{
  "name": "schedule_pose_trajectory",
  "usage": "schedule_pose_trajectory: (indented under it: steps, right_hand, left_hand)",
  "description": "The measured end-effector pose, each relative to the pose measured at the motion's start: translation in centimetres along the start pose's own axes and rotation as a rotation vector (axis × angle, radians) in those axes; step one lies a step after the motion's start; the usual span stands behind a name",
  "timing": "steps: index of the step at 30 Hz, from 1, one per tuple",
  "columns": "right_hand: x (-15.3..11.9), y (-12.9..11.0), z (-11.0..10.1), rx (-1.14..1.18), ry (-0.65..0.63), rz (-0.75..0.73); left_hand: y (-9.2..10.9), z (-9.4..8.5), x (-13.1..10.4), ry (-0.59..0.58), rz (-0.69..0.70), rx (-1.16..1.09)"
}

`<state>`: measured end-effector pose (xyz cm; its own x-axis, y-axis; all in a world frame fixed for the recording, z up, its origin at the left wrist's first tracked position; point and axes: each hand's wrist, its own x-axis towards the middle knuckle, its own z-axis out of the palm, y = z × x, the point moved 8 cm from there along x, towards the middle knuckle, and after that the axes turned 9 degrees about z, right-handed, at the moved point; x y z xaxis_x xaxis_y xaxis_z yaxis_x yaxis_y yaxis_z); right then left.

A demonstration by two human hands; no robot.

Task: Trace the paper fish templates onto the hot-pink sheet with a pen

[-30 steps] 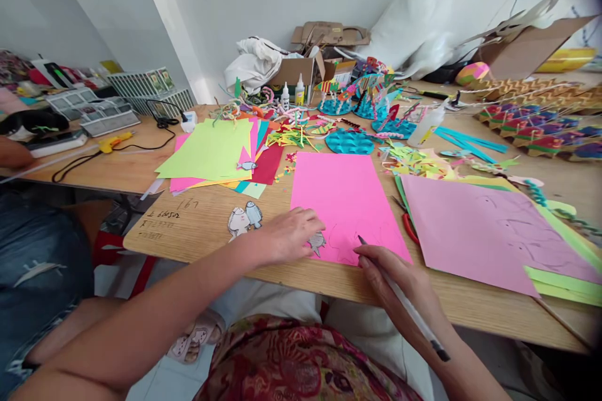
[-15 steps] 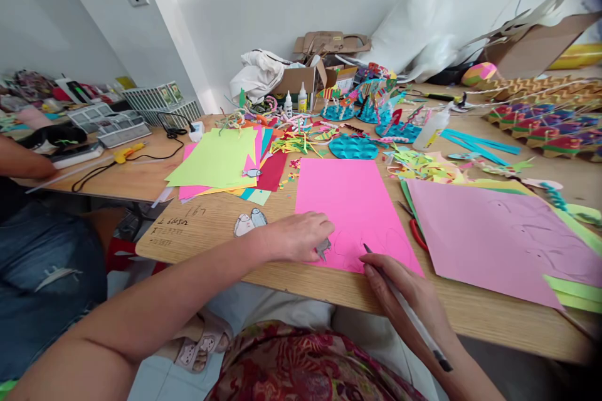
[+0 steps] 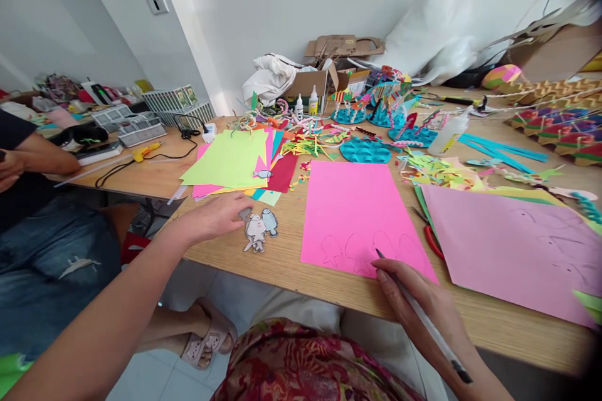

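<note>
My right hand grips a pen with a clear barrel, its tip at the lower part of a bright pink sheet. Several fish outlines run in a row along that sheet's near edge. To the left, my left hand reaches over the wooden table, fingers closed on a small grey paper cutout, mostly covered by the fingertips. Right beside it lie a white paper fish and a light blue paper fish. Another small paper fish rests on the stacked coloured paper.
Coloured sheets lie at the back left. On the right are a mauve sheet with drawn fish and red-handled scissors. Behind stand glue bottles, a larger squeeze bottle and blue craft bases. Another person sits at left.
My left hand has moved left off the pink sheet with the grey cutout, towards the other paper fish. More outlines show on the sheet. My right hand stays there with the pen.
</note>
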<state>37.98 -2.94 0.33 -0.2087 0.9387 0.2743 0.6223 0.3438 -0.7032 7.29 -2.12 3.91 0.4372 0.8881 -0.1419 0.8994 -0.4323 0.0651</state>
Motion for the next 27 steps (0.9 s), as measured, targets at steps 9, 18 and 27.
schedule_pose_trajectory:
  steps: [9,18,27]
  right_hand:
    - [0.0,0.1,0.2,-0.03,-0.039,-0.02]
    - [0.2,-0.3,0.0,-0.077,-0.059,-0.058]
    - [0.2,-0.3,-0.1,-0.078,-0.044,-0.068]
  left_hand:
    - [-1.6,2.7,-0.9,-0.062,-0.014,-0.064]
    - [1.4,1.2,-0.8,0.027,0.153,-0.072]
    - [4.1,1.6,1.1,-0.061,0.244,-0.055]
